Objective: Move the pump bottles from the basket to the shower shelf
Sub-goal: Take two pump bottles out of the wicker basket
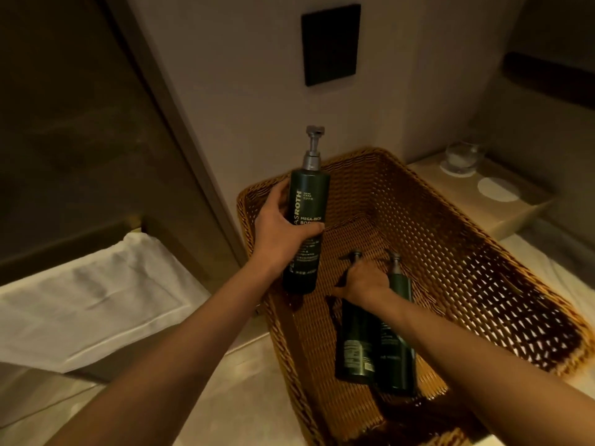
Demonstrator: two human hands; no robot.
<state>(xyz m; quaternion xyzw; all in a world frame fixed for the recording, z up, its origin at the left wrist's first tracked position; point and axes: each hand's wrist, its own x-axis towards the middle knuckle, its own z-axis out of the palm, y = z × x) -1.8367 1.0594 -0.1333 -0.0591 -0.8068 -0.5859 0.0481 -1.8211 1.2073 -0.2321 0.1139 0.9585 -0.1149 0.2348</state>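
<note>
A brown wicker basket [450, 239] is seen from above in a dim bathroom. Above its left rim, a dark green pump bottle [307, 226] with a grey pump is held upright by the left hand [283, 230], fingers wrapped round its body. Inside the basket, two more dark green pump bottles lie side by side on the woven floor. The left-lying bottle [355, 346] is gripped at its shoulder by the right hand [363, 280]; the right-lying bottle [397, 342] touches it. Left of the basket, a white towel [96, 297] is spread flat. Beyond the basket's far right corner, a drinking glass [463, 156] stands on a ledge.
</note>
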